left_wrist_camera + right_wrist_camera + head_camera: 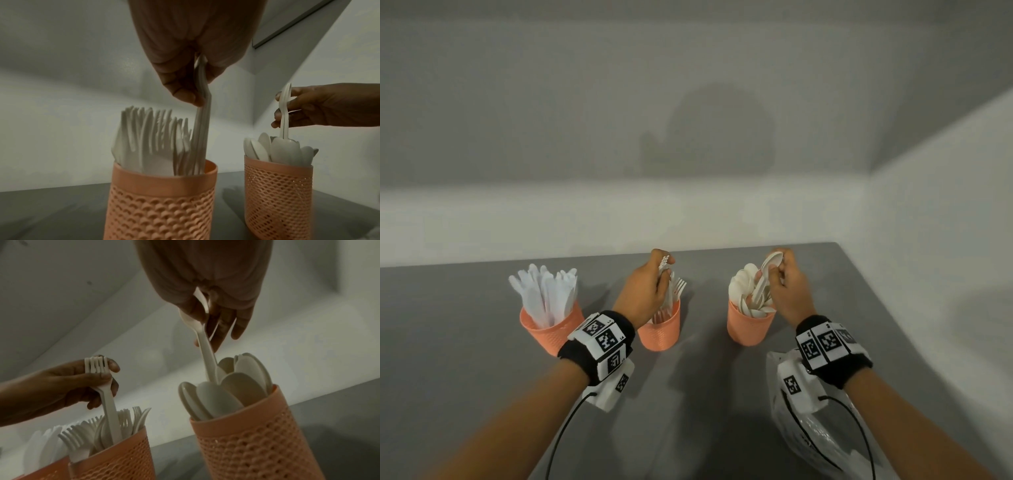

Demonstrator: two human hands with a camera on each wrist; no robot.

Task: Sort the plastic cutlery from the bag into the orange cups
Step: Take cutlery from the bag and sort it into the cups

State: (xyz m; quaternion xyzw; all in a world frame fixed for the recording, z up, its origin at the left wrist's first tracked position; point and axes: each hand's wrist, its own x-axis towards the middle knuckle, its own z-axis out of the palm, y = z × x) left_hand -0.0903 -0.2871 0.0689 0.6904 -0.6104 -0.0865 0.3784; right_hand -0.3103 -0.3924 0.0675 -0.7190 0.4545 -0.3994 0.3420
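Observation:
Three orange cups stand in a row on the grey table (705, 394). The left cup (551, 330) holds white knives, the middle cup (659, 330) forks, the right cup (750, 325) spoons. My left hand (650, 287) grips white forks (202, 113) by their heads, handles down inside the middle cup (162, 199). My right hand (784, 287) pinches white spoons (205, 350) by the bowl end, handles down among the spoons in the right cup (257, 443). The clear plastic bag (811, 435) lies under my right forearm.
A white wall runs behind the table and another on the right, close to the table's right edge (893, 325). Black cables (565, 428) hang from both wrist cameras. Bare grey tabletop lies in front of the cups.

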